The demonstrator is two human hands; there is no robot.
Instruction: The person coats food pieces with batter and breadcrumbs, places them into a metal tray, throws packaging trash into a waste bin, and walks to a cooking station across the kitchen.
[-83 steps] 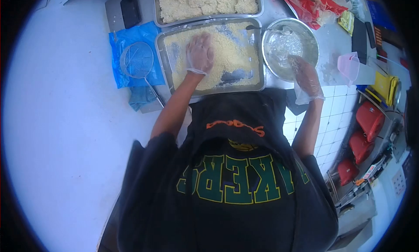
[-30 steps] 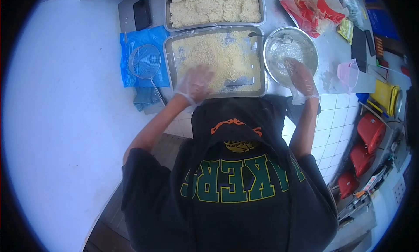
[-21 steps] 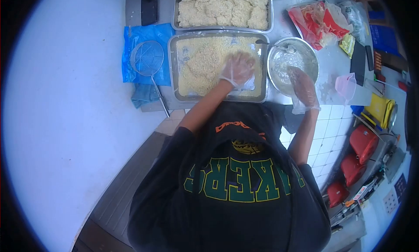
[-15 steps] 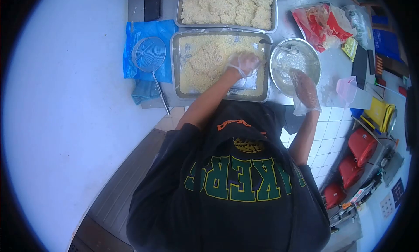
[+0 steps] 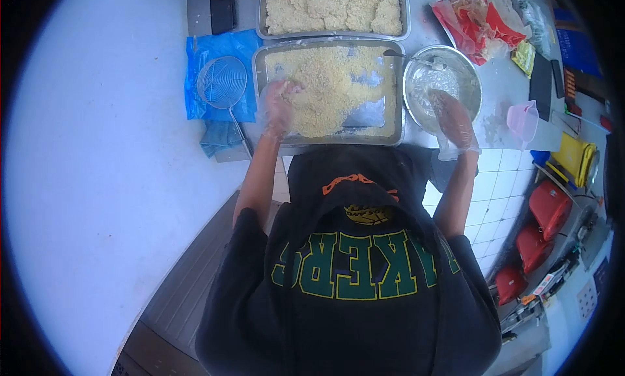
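My left hand [image 5: 280,104], in a clear plastic glove, is at the left side of a metal tray [image 5: 398,115] of pale breadcrumbs [image 5: 319,93]. Its fingers are apart and curved towards the heaped crumbs; I make out no separate piece in them. My right hand [image 5: 454,121], also gloved, hangs over the near rim of a round steel bowl [image 5: 477,89], fingers extended down inside. Whitish wet residue coats the bowl. A dark-ended utensil [image 5: 403,55] spans from the bowl to the tray's edge. Bare metal shows in the tray's lower right.
Behind stands a second tray [image 5: 407,14] of crumb-coated pieces. At left, a wire skimmer [image 5: 221,83] lies on a blue bag [image 5: 192,96], near a black phone [image 5: 222,10]. To the right are a red-and-white package [image 5: 482,24] and a pink plastic jug [image 5: 523,122].
My left hand has moved from the tray's right side to its left edge. The crumbs now form a heap nearer the middle. My right hand stays at the bowl.
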